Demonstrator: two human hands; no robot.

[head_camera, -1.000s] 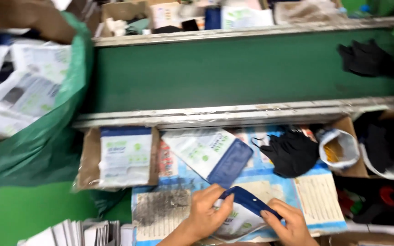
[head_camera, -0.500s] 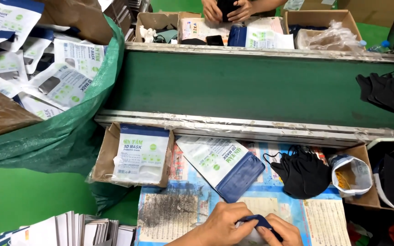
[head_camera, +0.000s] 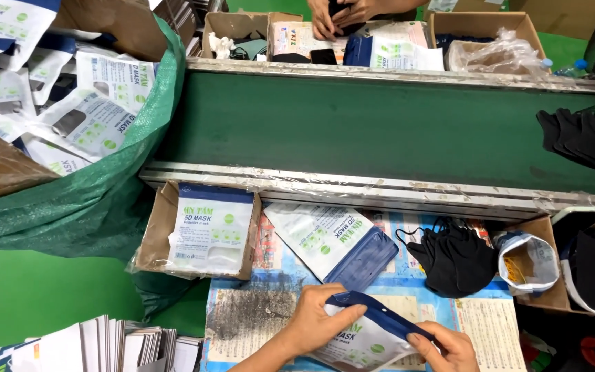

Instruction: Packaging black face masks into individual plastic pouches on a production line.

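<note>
Conveyor belt runs across top, green sack of filled pouches at left. Nearer me, black masks on work mat. My left hand & right hand both pinch white-blue mask pouch at btm edge.

Both forearms come in from the bottom edge, close together. The left hand lies palm down, its fingers curled and its thumb stretched to the right in a pinch. The right hand sits just beside and lower, knuckles up, with thumb and forefinger closed in a pinch of their own.
</note>
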